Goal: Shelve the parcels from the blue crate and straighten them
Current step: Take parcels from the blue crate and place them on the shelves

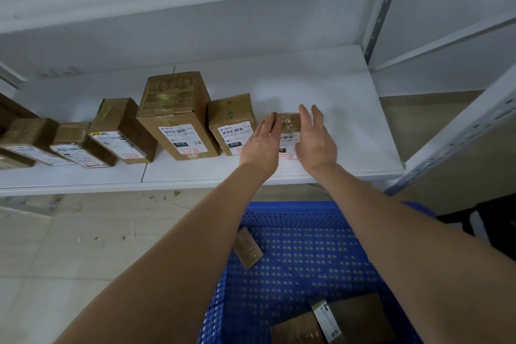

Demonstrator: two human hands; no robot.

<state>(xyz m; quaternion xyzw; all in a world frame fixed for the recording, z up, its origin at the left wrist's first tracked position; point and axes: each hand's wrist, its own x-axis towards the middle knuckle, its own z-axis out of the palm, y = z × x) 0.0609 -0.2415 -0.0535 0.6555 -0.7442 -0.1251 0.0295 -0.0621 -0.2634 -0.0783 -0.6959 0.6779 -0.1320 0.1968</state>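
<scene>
Shelf (321, 86): matt white board, smooth
Upright (384, 8): perforated grey metal
Parcels (178, 114): brown cardboard, glossy tape, white paper labels
Crate (307, 246): blue perforated plastic, slight sheen
Floor (55, 246): pale smooth tile

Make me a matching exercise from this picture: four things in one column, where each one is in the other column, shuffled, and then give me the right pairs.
Things
1. tall box
2. small parcel
3. slim parcel
4. blue crate

Places
A. below the front edge of the shelf
B. on the shelf, between the left hand and the right hand
C. upright in the row on the shelf, left of both hands
D. lying inside the crate, near its far left corner

Pairs: 1-C, 2-B, 3-D, 4-A
</scene>
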